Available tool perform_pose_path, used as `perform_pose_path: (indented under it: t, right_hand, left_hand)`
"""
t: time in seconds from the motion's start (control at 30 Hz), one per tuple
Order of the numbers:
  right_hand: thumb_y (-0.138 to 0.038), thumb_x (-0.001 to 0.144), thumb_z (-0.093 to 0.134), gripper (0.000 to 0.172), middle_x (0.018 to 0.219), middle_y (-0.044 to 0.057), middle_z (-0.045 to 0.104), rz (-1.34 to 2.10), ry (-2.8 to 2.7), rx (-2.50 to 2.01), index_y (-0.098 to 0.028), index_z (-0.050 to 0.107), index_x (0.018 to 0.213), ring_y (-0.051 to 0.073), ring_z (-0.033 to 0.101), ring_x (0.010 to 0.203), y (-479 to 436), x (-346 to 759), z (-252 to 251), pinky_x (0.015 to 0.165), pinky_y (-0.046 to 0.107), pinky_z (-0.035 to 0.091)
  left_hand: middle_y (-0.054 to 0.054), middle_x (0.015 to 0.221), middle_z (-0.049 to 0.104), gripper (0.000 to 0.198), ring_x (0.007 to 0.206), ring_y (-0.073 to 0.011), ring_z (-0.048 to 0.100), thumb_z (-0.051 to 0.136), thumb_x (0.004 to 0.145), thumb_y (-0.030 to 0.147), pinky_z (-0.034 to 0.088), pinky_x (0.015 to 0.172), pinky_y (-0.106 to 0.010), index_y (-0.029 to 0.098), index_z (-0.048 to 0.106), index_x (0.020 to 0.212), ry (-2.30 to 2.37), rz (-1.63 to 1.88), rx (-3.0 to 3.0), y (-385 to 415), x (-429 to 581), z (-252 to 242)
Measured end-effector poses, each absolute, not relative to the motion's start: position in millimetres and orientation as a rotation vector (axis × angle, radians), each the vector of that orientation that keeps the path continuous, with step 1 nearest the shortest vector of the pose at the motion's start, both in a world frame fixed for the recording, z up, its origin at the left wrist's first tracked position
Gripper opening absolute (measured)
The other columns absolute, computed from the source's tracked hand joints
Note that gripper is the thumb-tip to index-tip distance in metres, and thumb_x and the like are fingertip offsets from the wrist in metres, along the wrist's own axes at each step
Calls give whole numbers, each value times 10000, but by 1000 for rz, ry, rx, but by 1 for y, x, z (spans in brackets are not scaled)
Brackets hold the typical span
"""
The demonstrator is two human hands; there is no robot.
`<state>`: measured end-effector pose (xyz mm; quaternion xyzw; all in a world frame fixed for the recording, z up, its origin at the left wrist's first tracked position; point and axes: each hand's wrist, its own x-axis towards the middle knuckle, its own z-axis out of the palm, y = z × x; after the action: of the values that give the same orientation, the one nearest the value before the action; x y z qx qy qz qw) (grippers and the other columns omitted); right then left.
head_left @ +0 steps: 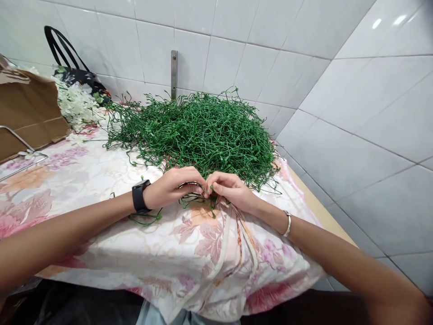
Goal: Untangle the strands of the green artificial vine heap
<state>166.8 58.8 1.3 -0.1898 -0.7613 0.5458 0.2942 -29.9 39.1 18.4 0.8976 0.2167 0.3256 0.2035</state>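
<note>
A big heap of thin green artificial stems (199,131) lies on a floral cloth (111,234) covering the table. My left hand (172,187), with a black watch on its wrist, is closed in a pinch on a few green stems at the heap's near edge. My right hand (230,188), with a silver bracelet on its wrist, pinches the same small bunch of stems (194,201). The fingertips of both hands meet. Loose stems trail down beneath the hands.
A brown cardboard box (27,113) stands at the far left, with white artificial flowers (76,106) and a black-handled floral bag (79,76) behind it. A metal wire frame (20,153) lies at the left edge. Tiled walls close off the back and right.
</note>
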Motion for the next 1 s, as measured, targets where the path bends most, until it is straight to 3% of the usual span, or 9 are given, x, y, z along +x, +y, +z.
perform_pose_path:
  t: [0.17, 0.3, 0.53, 0.8, 1.0]
  right_hand:
    - [-175, 821, 442, 97, 783, 25, 559, 489, -2030, -715, -175, 537, 841, 121, 518, 764, 47, 168, 8, 706, 276, 400]
    - [-116, 800, 451, 139, 840, 40, 580, 95, -2049, -688, -186, 536, 884, 150, 515, 824, 43, 168, 11, 754, 326, 386]
    - [-196, 816, 451, 119, 839, 22, 585, 224, -1922, -929, -200, 538, 896, 148, 537, 818, 53, 167, 5, 765, 325, 411]
    - [-47, 741, 453, 346, 1081, 38, 510, 4, -2036, -843, -209, 486, 1045, 180, 418, 1064, 46, 165, 12, 920, 367, 312]
    - [-63, 738, 481, 248, 924, 9, 543, -140, -2158, -639, -255, 580, 859, 184, 448, 974, 41, 164, 8, 819, 366, 316]
  left_hand:
    - [-53, 833, 594, 131, 807, -134, 491, 528, 780, 234, 399, 736, -266, 131, 576, 847, 891, 1196, 2520, 39, -28, 11]
    - [-40, 793, 589, 144, 775, -125, 491, 561, 755, 257, 397, 705, -256, 132, 580, 826, 961, 1325, 2500, 36, -28, 12]
    - [-39, 746, 584, 157, 732, -120, 486, 589, 733, 265, 385, 668, -252, 118, 580, 786, 953, 1380, 2530, 32, -26, 13]
    - [-36, 770, 597, 157, 748, -112, 498, 584, 738, 256, 396, 691, -239, 121, 572, 817, 875, 1316, 2534, 31, -26, 13]
    - [-19, 739, 575, 165, 703, -97, 510, 613, 712, 254, 404, 646, -212, 127, 540, 787, 935, 1374, 2453, 29, -25, 12]
